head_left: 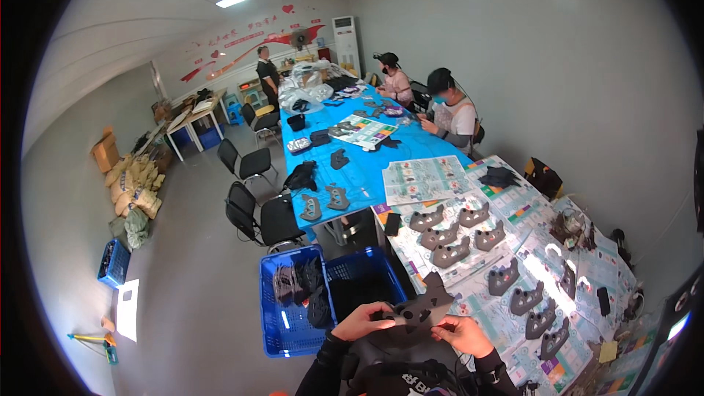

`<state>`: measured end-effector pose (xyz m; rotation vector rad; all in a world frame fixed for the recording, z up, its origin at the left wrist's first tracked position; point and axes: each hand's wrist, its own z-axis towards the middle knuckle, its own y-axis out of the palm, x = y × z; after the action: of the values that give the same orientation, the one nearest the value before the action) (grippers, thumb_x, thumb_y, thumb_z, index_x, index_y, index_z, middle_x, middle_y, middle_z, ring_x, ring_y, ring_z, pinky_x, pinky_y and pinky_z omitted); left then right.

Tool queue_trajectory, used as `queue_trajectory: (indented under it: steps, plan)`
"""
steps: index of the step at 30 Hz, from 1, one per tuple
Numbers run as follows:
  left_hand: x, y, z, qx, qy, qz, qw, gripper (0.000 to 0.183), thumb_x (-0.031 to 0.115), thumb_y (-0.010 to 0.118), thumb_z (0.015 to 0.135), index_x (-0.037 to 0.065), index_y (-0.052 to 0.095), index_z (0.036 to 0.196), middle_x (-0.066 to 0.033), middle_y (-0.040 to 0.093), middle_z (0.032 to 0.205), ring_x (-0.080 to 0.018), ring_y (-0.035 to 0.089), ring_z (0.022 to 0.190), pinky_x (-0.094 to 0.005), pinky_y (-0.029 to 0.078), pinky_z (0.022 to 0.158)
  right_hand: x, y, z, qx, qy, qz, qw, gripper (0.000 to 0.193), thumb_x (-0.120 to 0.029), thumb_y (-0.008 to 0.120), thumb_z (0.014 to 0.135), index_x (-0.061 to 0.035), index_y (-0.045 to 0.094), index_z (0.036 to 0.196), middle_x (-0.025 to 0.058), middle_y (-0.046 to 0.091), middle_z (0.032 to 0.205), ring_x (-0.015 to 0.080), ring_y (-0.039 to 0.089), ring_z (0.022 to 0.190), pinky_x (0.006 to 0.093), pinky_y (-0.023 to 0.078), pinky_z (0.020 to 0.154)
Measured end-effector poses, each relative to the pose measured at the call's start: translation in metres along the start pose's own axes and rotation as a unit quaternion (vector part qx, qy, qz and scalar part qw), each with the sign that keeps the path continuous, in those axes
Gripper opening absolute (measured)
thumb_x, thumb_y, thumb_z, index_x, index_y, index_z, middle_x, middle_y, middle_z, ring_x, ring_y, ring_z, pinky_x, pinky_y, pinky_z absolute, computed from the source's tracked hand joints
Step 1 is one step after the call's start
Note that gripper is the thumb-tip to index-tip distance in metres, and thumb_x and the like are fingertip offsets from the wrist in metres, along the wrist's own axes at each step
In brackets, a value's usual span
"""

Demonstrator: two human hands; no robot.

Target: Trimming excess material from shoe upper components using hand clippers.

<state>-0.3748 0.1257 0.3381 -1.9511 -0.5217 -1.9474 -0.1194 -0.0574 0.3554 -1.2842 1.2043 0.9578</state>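
Between my two hands is a dark grey, curved padded piece with cut-outs (433, 298), tilted up above my lap. My left hand (359, 323) grips its left edge, thumb and fingers closed on it. On the other side my right hand (465, 335) pinches the lower right edge. Several grey curved pieces of like shape (451, 252) lie in loose rows on the printed sheets (480, 315) covering the table to my right. A small black flat object (393, 224) rests at that table's left edge.
Blue crates, one (273, 330) with bundled dark cords, stand left of my hands. Beyond is a blue-covered table (359, 169) with more pieces and printed sheets. Two people (456, 119) sit along its right side; another person (268, 77) stands at the far end. Black chairs (275, 218) line its left.
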Motion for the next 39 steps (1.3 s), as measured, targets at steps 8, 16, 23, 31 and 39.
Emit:
queue_trajectory:
  steps: [8, 16, 23, 31, 39]
  plan:
    - [0.002, 0.006, 0.000, 0.022, -0.052, -0.037, 0.998, 0.021, 0.012, 0.074, 0.092, 0.002, 0.066, 0.109, 0.0037, 0.062, 0.100, -0.0054, 0.056, 0.094, -0.0231, 0.045, 0.085, 0.021, -0.004, 0.002, -0.002, -0.003, -0.049, 0.999, 0.018, -0.020, 0.073, 0.094, -0.0018, 0.072, 0.096, 0.0061, 0.074, 0.081, 0.0101, 0.065, 0.071, 0.0272, 0.051, 0.067]
    - [-0.003, 0.004, 0.005, 0.020, -0.046, -0.051, 0.997, 0.019, 0.011, 0.074, 0.093, 0.002, 0.066, 0.107, 0.0015, 0.065, 0.103, -0.0069, 0.059, 0.097, -0.0236, 0.046, 0.089, 0.026, -0.006, 0.006, -0.001, -0.002, -0.039, 0.999, 0.018, -0.020, 0.073, 0.094, -0.0021, 0.072, 0.097, 0.0080, 0.074, 0.082, 0.0121, 0.066, 0.072, 0.0288, 0.051, 0.069]
    - [-0.007, -0.001, 0.009, 0.007, -0.051, -0.059, 0.997, 0.021, 0.014, 0.074, 0.093, 0.003, 0.067, 0.109, 0.0041, 0.063, 0.102, -0.0051, 0.056, 0.097, -0.0239, 0.046, 0.088, 0.027, -0.007, 0.010, -0.006, 0.010, -0.039, 0.999, 0.018, -0.020, 0.073, 0.094, -0.0014, 0.072, 0.096, 0.0078, 0.073, 0.081, 0.0115, 0.067, 0.074, 0.0284, 0.052, 0.070]
    - [-0.003, -0.001, 0.012, 0.007, -0.052, -0.051, 0.997, 0.019, 0.012, 0.074, 0.093, 0.002, 0.067, 0.109, 0.0035, 0.064, 0.103, -0.0053, 0.057, 0.098, -0.0241, 0.046, 0.089, 0.029, -0.009, 0.014, -0.001, 0.004, -0.033, 0.999, 0.019, -0.020, 0.073, 0.094, -0.0017, 0.073, 0.098, 0.0066, 0.073, 0.081, 0.0103, 0.066, 0.074, 0.0279, 0.052, 0.070]
    - [-0.006, -0.002, 0.011, 0.008, -0.056, -0.065, 0.996, 0.018, 0.011, 0.073, 0.094, 0.003, 0.067, 0.109, 0.0040, 0.064, 0.102, -0.0046, 0.056, 0.097, -0.0230, 0.046, 0.088, 0.027, -0.010, 0.015, -0.002, 0.003, -0.039, 0.999, 0.019, -0.021, 0.074, 0.094, -0.0021, 0.073, 0.099, 0.0066, 0.073, 0.080, 0.0094, 0.063, 0.070, 0.0276, 0.051, 0.067]
